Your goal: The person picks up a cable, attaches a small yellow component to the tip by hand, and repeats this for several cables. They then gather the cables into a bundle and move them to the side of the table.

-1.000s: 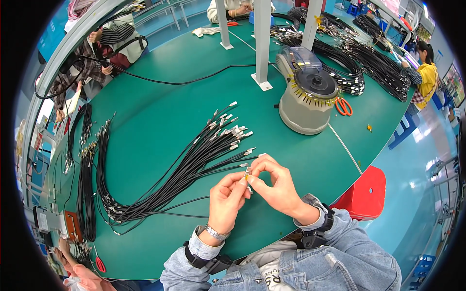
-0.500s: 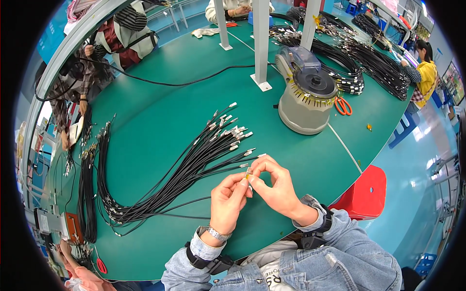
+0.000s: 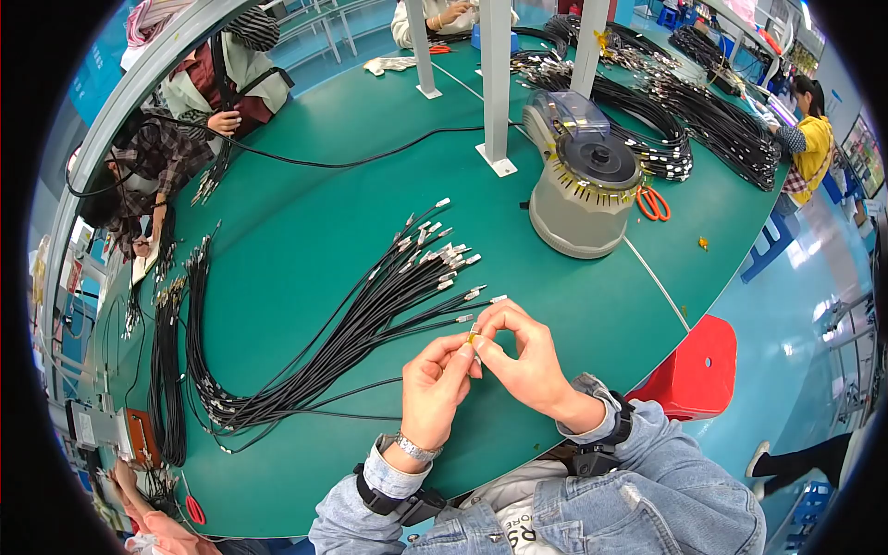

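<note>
My left hand (image 3: 433, 384) and my right hand (image 3: 525, 359) meet over the near part of the green table, fingers pinched. Between their fingertips is the small silvery connector (image 3: 474, 328) of a black cable, with a bit of yellow tape (image 3: 471, 339) at its base. My left hand grips the cable end from below, while my right thumb and forefinger press at the tape. Fingers hide part of the connector. Left of my hands lies a curved bundle of black cables (image 3: 314, 351), its pale connectors fanned out just beyond my fingers.
A round tape dispenser (image 3: 578, 208) with yellow strips stands beyond my right hand, orange-handled scissors (image 3: 653, 203) beside it. Metal posts (image 3: 497, 102) rise from the table (image 3: 277, 213). More cable bundles (image 3: 721, 129) lie far right. A red stool (image 3: 694, 370) stands at the right edge. Several people sit around.
My hands stay almost in place, still pinching the connector and tape. At far left, a person's hand now holds a cable bundle over the table edge. Someone's legs have appeared at lower right.
</note>
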The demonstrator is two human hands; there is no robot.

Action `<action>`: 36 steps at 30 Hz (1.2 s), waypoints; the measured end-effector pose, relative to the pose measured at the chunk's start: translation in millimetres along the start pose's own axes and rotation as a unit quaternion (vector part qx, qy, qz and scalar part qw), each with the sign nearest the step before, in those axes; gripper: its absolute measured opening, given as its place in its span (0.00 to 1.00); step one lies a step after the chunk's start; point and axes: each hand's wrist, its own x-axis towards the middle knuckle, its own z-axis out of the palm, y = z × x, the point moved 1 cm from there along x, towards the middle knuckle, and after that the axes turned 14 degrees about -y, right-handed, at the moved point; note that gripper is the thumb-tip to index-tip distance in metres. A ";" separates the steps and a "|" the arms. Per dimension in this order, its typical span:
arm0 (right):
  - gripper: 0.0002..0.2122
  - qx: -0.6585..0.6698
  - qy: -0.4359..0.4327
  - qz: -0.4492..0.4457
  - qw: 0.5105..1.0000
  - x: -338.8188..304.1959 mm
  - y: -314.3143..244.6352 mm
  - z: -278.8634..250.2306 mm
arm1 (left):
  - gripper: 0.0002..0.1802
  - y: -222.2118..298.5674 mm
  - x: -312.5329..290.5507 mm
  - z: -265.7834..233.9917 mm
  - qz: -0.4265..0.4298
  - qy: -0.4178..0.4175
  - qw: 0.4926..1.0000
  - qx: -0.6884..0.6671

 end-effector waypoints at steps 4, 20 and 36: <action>0.04 0.001 0.003 0.008 1.000 -0.4 -2.0 1.0 | 0.10 1.9 -0.5 2.5 0.005 0.009 1.000 0.015; 0.02 -0.018 -0.020 -0.004 1.000 -7.0 -5.6 -4.7 | 0.11 8.3 -0.5 1.9 -0.030 0.021 0.999 -0.023; 0.04 0.068 -0.046 0.055 0.995 -11.3 -5.8 -7.5 | 0.12 9.3 -0.8 1.1 -0.054 -0.003 0.998 -0.044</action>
